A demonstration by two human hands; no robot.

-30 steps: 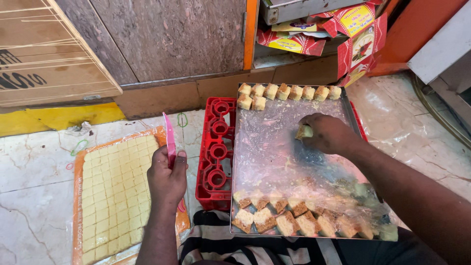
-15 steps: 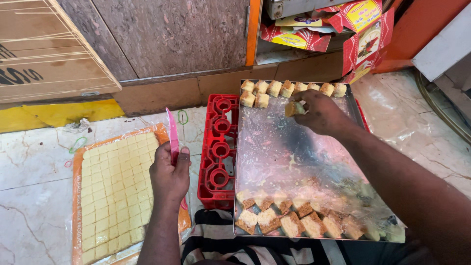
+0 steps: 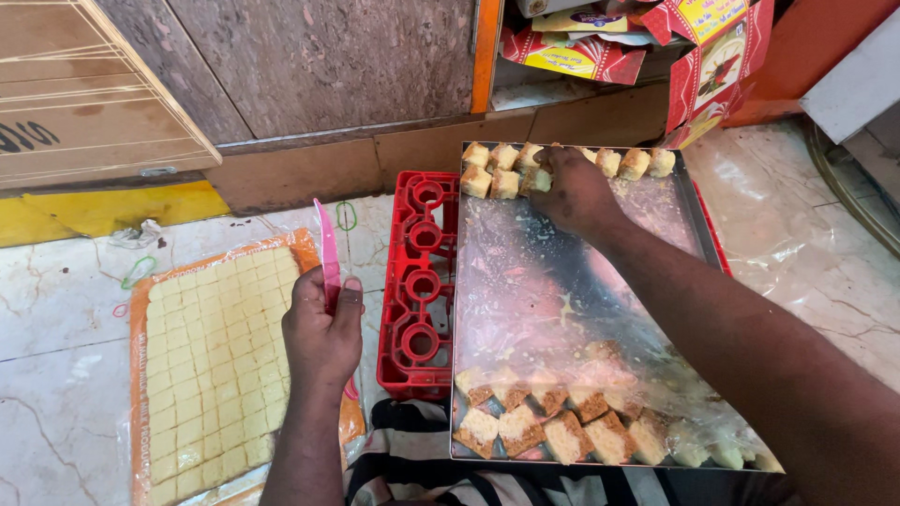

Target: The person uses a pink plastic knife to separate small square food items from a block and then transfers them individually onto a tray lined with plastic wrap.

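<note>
My left hand (image 3: 321, 330) is closed around a thin pink knife (image 3: 327, 251), blade pointing up, over the right edge of a slab of pale yellow sweet (image 3: 217, 351) cut into small squares. My right hand (image 3: 574, 192) reaches to the far end of a metal tray (image 3: 553, 300) lined with clear plastic and presses a sweet piece (image 3: 535, 179) into the second row beside two others. A row of sweet pieces (image 3: 562, 157) lines the tray's far edge. More pieces (image 3: 553, 426) fill the near end.
A red plastic crate (image 3: 419, 281) sits under the tray's left side. The slab rests on an orange-edged sheet (image 3: 141, 309) on the marble floor. Red and yellow cardboard boxes (image 3: 637, 47) are stacked behind, with a brown carton (image 3: 75, 84) at the far left.
My right hand has carried a sweet piece from mid-tray to the far end, beside the second row. My left hand with the knife has stayed put.
</note>
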